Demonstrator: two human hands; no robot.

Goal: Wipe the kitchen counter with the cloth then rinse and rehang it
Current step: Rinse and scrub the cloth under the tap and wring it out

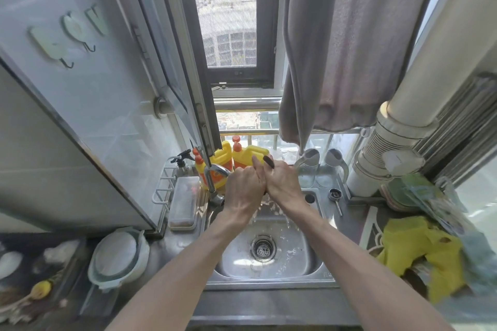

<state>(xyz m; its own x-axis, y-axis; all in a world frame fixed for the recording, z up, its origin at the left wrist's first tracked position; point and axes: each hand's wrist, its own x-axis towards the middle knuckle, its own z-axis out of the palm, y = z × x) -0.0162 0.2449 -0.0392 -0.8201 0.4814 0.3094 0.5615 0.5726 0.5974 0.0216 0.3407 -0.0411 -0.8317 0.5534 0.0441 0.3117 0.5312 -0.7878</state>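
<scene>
Both my hands are pressed together above the steel sink, just right of the faucet. My left hand and my right hand are curled tight around a dark cloth. Only a short dark end of the cloth sticks out above my right hand; the rest is hidden inside the fists. Water drops fall from the hands into the basin, and the basin floor around the drain is wet.
A large grey towel hangs in front of the window. Yellow detergent bottles stand behind the sink. A lidded box and a wire rack are left of it, a bowl front left, yellow cloths right.
</scene>
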